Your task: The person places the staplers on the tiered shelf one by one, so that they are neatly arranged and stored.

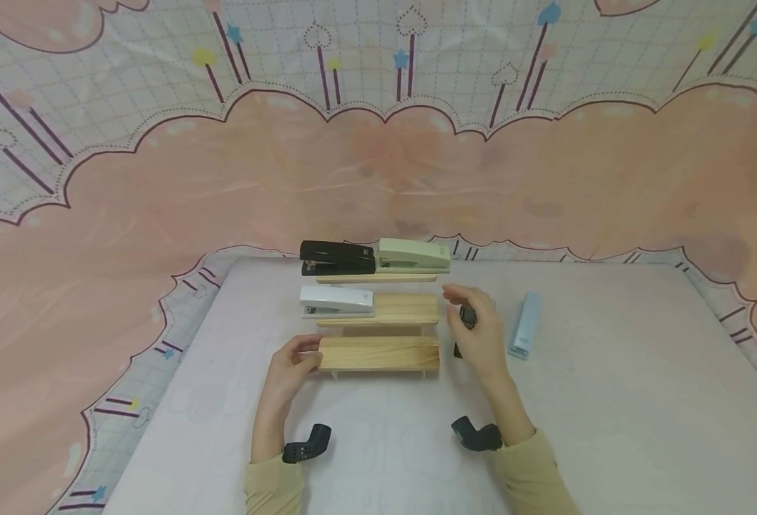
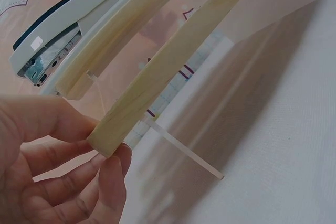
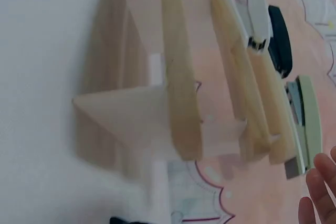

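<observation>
The left hand (image 1: 286, 366) pinches the left end of the low wooden shelf (image 1: 378, 354), thumb and fingers tight against the wood, and farther back from those fingers sit a white stapler (image 1: 338, 299), a black stapler (image 1: 338, 259) and a green stapler (image 1: 413, 254). The right hand (image 1: 481, 335) holds nothing, its fingers loosely bent and apart from the thumb, with a dark thing (image 1: 468, 316) partly hidden behind them and a blue stapler (image 1: 525, 325) to their right.

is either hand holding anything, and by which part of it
The left hand pinches the front wooden shelf by its left end. The right hand appears to hold nothing.
</observation>
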